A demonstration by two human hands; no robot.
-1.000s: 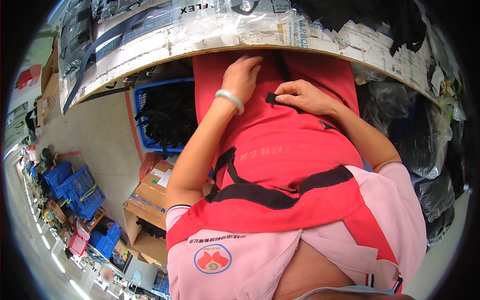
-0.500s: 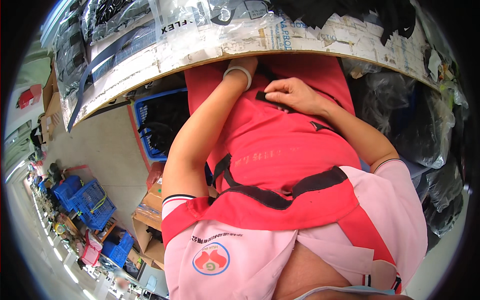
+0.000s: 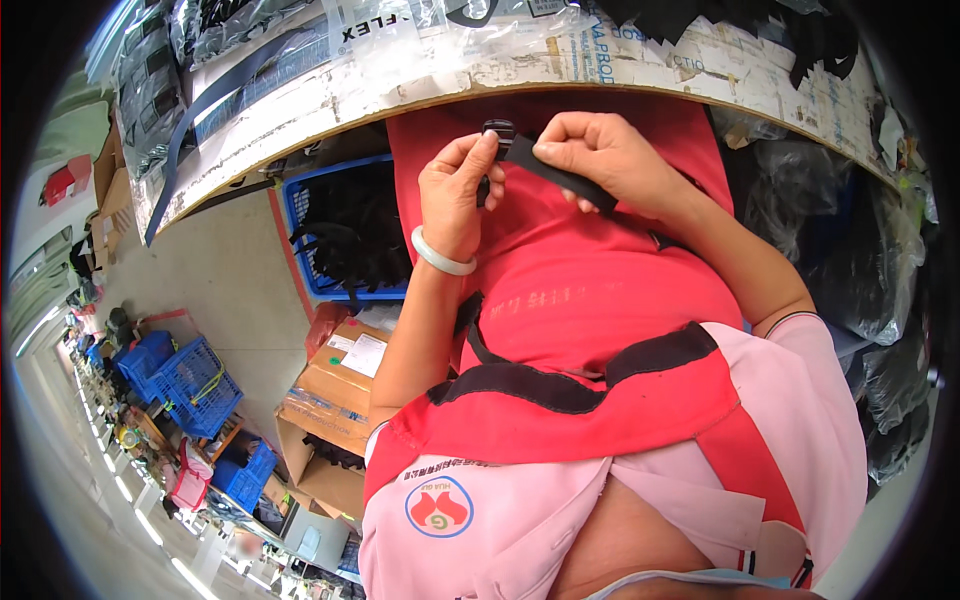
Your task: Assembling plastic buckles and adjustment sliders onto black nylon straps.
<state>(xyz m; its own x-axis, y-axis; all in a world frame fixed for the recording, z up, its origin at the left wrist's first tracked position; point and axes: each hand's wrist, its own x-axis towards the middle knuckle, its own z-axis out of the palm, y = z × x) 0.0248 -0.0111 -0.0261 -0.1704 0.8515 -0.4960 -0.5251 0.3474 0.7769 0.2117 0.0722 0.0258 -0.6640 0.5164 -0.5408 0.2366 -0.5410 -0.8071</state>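
Observation:
My left hand (image 3: 452,200), with a pale bangle (image 3: 443,252) at its wrist, pinches a small black plastic buckle (image 3: 499,128) between thumb and fingers. My right hand (image 3: 605,160) grips a wide black strap (image 3: 558,173) between thumb and fingers. The strap's left end lies close to the buckle; whether it passes through the buckle's slot I cannot tell. Both hands are above the red apron (image 3: 560,270) over my lap, just below the edge of the worktable (image 3: 420,90).
Plastic bags (image 3: 385,25) and black fabric pieces (image 3: 690,20) lie on the worktable, where a dark strap (image 3: 180,150) hangs over the left edge. A blue basket (image 3: 292,215) holds black items. Cardboard boxes (image 3: 325,395) stand at the left, bagged goods (image 3: 850,250) at the right.
My left hand has come back from the table edge, bringing the buckle into view. The right hand has moved slightly up and right, and more of its black strap shows.

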